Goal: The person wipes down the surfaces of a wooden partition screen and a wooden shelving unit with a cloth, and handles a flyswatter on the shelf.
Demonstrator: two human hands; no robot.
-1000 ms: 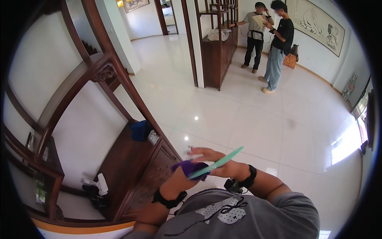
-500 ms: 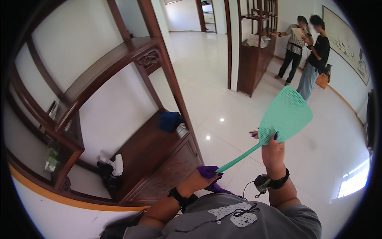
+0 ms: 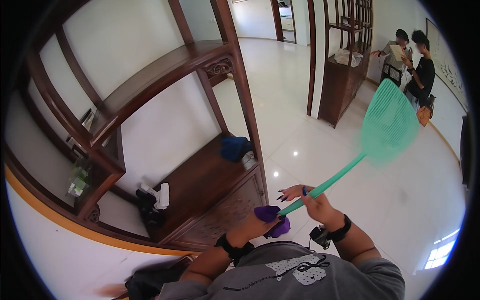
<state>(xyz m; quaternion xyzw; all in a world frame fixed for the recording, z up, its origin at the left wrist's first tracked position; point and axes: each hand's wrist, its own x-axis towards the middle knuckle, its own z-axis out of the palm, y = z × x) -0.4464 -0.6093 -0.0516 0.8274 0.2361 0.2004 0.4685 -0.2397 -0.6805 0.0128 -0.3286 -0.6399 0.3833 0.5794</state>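
A green fly swatter (image 3: 389, 120) slants up to the right, its mesh head in front of the floor and the two people. My left hand (image 3: 257, 224) is closed around a purple cloth (image 3: 279, 228) and the lower end of the swatter's handle. Higher on the handle is my right hand (image 3: 312, 204), its thumb against the handle and other fingers stretched out to the left behind it.
A dark wooden shelf unit (image 3: 200, 170) fills the left, bearing a blue cloth item (image 3: 235, 148) and a white device (image 3: 162, 196). Two people (image 3: 422, 75) stand at the back right beside another cabinet (image 3: 340, 90). A dark bag (image 3: 155, 280) lies low at left.
The view has turned left. My right hand has moved from the swatter's head down the handle, towards my left hand. The swatter, edge-on at first, now shows its broad face.
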